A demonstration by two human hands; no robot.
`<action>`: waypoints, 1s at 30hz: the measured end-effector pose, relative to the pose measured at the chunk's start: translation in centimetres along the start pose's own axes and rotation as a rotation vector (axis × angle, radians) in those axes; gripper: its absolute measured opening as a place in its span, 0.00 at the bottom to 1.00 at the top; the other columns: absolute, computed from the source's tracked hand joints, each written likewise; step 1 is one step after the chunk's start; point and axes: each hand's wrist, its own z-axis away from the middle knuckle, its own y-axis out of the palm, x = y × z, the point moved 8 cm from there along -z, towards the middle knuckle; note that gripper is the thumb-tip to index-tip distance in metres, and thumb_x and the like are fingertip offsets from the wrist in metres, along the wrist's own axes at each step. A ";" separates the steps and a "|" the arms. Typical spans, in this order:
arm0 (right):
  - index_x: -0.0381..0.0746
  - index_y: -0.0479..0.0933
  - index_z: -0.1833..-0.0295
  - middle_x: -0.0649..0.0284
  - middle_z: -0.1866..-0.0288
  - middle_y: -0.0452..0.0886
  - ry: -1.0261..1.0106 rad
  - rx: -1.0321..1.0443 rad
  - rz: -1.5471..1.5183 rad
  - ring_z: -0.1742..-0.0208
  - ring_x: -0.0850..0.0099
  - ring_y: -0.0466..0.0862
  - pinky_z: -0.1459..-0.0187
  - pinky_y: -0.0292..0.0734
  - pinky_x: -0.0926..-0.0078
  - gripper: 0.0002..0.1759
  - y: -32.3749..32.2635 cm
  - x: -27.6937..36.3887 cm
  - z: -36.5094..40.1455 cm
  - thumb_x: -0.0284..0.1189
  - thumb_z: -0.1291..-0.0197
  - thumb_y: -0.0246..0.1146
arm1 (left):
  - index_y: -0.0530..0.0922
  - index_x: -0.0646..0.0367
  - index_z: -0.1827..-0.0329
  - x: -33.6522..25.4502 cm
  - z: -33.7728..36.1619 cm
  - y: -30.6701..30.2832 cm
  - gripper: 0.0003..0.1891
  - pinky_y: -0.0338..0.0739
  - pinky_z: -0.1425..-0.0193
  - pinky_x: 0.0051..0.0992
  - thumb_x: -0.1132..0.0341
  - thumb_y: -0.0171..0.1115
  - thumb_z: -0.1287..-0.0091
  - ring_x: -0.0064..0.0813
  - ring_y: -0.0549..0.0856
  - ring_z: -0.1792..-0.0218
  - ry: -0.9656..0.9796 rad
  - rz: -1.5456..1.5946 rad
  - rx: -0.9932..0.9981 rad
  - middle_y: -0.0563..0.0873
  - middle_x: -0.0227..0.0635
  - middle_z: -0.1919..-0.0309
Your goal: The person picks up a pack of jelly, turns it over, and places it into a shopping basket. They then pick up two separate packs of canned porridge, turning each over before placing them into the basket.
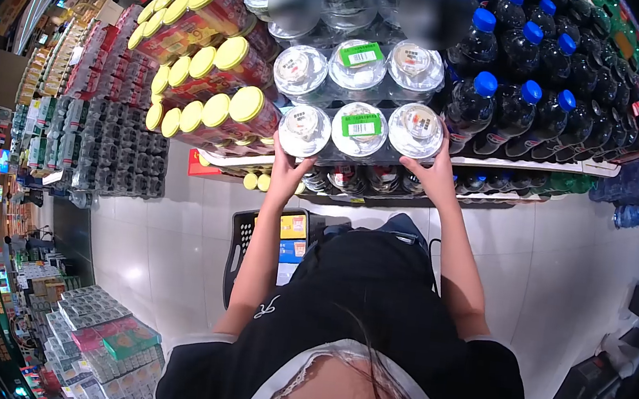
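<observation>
Three-tub pack is held at both ends, at the front edge of the display shelf; whether its weight is borne by the shelf cannot be told. Pack is made up of three round tubs set side by side in a row, silvery-white lids facing up. Middle lid is partly covered by a bright green label with a white barcode panel; outer two lids are marked with a pale round print and small dark text, too small to be read. Tub sides are glossy and look see-through.

Left end is gripped by the left hand, thumb laid along the front, fingers mostly hidden at the side. Right end is gripped by the right hand, thumb pressed toward the front face, fingers wrapped around the end. Hands are kept well apart, pack between them.

Similar tubs are stacked right behind. Toward the shelf's left end, yellow-lidded containers are lined up; toward its right end, dark bottles with blue caps. Below the front edge, more bottles are seen.
</observation>
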 end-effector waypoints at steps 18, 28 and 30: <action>0.31 0.66 0.45 0.51 0.53 0.78 0.013 0.062 0.331 0.50 0.59 0.78 0.49 0.70 0.68 0.41 -0.9 2.8 -1.0 0.36 0.66 0.75 | 0.48 0.60 0.38 0.1 -0.2 -0.2 0.38 0.58 0.37 0.25 0.78 0.62 0.47 0.26 0.67 0.42 0.029 -0.126 -0.007 0.67 0.40 0.44; 0.30 0.66 0.45 0.47 0.53 0.77 -0.049 0.111 0.328 0.51 0.56 0.78 0.50 0.71 0.67 0.39 -1.6 2.3 -0.9 0.35 0.64 0.74 | 0.49 0.63 0.36 -0.4 0.1 -0.1 0.38 0.56 0.36 0.26 0.75 0.63 0.46 0.28 0.66 0.40 0.082 -0.160 -0.010 0.67 0.42 0.42; 0.30 0.66 0.45 0.46 0.54 0.77 -0.054 0.102 0.328 0.51 0.55 0.78 0.50 0.70 0.67 0.38 -1.2 2.7 -0.2 0.35 0.62 0.74 | 0.51 0.64 0.36 0.0 0.7 -0.3 0.37 0.57 0.35 0.26 0.74 0.64 0.45 0.28 0.66 0.40 0.000 -0.095 -0.043 0.67 0.41 0.42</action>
